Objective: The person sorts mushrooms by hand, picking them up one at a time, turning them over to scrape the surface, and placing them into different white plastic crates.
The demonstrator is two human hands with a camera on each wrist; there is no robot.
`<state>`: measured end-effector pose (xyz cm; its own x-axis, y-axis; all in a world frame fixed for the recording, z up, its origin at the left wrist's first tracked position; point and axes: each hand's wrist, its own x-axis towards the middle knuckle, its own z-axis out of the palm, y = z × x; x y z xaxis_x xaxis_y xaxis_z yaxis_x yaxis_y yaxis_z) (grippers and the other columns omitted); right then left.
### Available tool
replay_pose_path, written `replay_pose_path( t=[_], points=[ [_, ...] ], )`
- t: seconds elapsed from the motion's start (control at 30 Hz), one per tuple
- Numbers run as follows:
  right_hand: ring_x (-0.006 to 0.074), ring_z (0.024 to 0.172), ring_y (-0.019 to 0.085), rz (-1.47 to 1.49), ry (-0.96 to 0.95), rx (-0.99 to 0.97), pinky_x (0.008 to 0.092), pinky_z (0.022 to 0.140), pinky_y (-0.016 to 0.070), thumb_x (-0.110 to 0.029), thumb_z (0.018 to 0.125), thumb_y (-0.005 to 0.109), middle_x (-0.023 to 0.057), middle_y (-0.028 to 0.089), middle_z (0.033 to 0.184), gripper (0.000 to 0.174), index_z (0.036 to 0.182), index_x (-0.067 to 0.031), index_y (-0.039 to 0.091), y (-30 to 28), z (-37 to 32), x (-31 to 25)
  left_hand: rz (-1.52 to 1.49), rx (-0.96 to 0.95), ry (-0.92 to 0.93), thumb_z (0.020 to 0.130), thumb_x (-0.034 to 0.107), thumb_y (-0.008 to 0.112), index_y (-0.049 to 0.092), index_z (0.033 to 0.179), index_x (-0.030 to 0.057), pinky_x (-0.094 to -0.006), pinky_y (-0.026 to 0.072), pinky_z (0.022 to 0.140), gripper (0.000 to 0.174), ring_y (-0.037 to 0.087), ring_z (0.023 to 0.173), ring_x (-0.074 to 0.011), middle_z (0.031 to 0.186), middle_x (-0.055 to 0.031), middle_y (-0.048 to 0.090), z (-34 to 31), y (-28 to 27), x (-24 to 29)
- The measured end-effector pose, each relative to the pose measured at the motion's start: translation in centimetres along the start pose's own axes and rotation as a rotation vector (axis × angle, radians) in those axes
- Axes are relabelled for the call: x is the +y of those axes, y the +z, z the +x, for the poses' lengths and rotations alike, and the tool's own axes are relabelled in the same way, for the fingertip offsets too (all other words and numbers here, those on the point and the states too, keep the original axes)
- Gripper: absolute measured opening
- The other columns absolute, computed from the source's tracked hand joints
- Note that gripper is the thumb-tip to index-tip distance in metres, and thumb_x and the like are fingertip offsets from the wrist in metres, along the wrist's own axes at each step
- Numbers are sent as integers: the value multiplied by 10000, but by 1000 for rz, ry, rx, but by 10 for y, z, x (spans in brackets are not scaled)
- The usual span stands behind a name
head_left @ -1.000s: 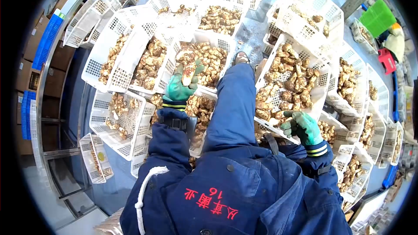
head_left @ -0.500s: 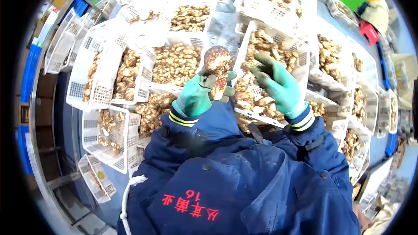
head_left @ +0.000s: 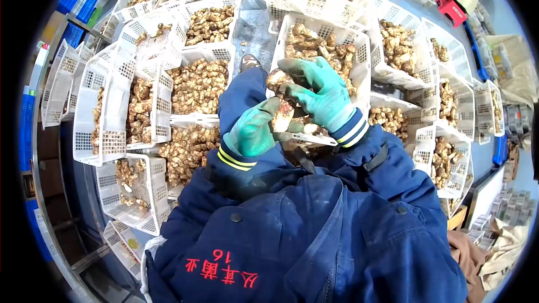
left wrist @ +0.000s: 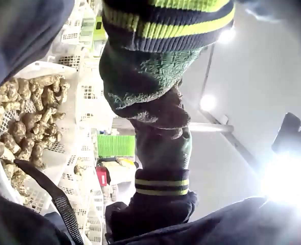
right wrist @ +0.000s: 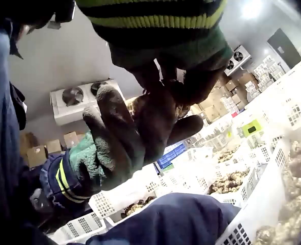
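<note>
White baskets [head_left: 193,119] ring held mushroom [head_left: 282,115].

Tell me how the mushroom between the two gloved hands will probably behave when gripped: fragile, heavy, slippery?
Probably light: the left hand holds the mushroom by its stem. Likely fragile: its cap looks broader than the stem, so it may snap. The coated glove on the right hand should limit slipping.

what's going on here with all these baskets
A person in a blue work coat is surrounded by white plastic baskets full of mushrooms. The green-gloved left hand holds one mushroom from below, above the lap, and the right hand curls over its top end. Both hands have a grip on it.
</note>
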<state>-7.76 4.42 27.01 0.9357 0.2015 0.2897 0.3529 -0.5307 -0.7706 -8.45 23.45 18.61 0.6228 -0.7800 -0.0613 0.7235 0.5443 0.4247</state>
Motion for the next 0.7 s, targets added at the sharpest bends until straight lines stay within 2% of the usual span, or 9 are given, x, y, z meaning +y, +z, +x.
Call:
replay_pose_path(
  t=[0.27,0.3,0.37,0.43,0.5,0.53,0.57,0.6,0.7],
  points=[
    [94,943,546,643,285,28,247,806,458,-117,904,571,37,575,1112,377,1258,0,519,-10,0,11,177,-163,162,812,411,679,332,1370,15,-276,530,716,767,613,899,-199,1302,-140,490,-3,-11,23],
    [84,888,548,559,213,77,232,794,459,-129,914,558,26,577,1119,372,1264,-8,518,-15,-3,22,108,208,35,855,334,647,397,1330,41,-249,501,685,611,588,844,-172,1301,-153,492,-7,-20,41],
    [116,833,570,472,405,79,257,758,471,-149,918,554,26,614,1055,334,1230,-30,541,-33,-18,51,-118,200,261,832,205,658,582,1147,96,-290,517,789,342,586,1038,-249,1250,-171,536,-31,-66,71],
    [183,821,605,109,383,-7,300,731,487,-170,919,544,66,648,985,269,1165,-65,576,-48,-49,106,-68,374,555,772,81,686,584,1149,70,-342,496,926,391,476,1198,-311,1312,-191,472,-62,-128,106],
    [253,858,619,-344,302,-194,338,749,492,-191,909,539,112,641,997,238,1129,-117,592,-61,-85,161,-653,690,542,806,-17,599,461,1296,67,-370,465,965,516,423,1235,-325,1354,-218,399,-109,-172,154],
    [288,895,621,-450,327,-284,356,766,494,-211,902,540,131,633,1003,233,1117,-139,595,-62,-103,184,-316,820,687,852,4,546,400,1339,55,-380,470,960,511,449,1209,-318,1337,-220,422,-141,-239,180],
    [303,969,611,-102,814,-161,379,811,484,-278,893,546,140,635,1025,271,1130,-155,590,-47,-126,230,133,943,676,873,50,540,392,1332,44,-397,464,973,483,459,1201,-332,1335,-227,426,-145,-213,182],
    [308,971,611,-326,669,-319,370,827,476,-312,894,526,145,640,1032,307,1154,-158,582,-50,-126,213,567,1110,647,894,96,534,383,1326,33,-413,458,987,462,470,1194,-345,1333,-235,430,-147,-183,183],
    [311,936,613,-266,750,-327,374,817,472,-294,893,535,178,638,1004,337,1176,-114,567,-34,-109,184,-262,955,1022,878,241,627,387,1284,-15,-449,457,987,537,437,1245,-363,1350,-262,407,-144,-206,225]
  ],
)
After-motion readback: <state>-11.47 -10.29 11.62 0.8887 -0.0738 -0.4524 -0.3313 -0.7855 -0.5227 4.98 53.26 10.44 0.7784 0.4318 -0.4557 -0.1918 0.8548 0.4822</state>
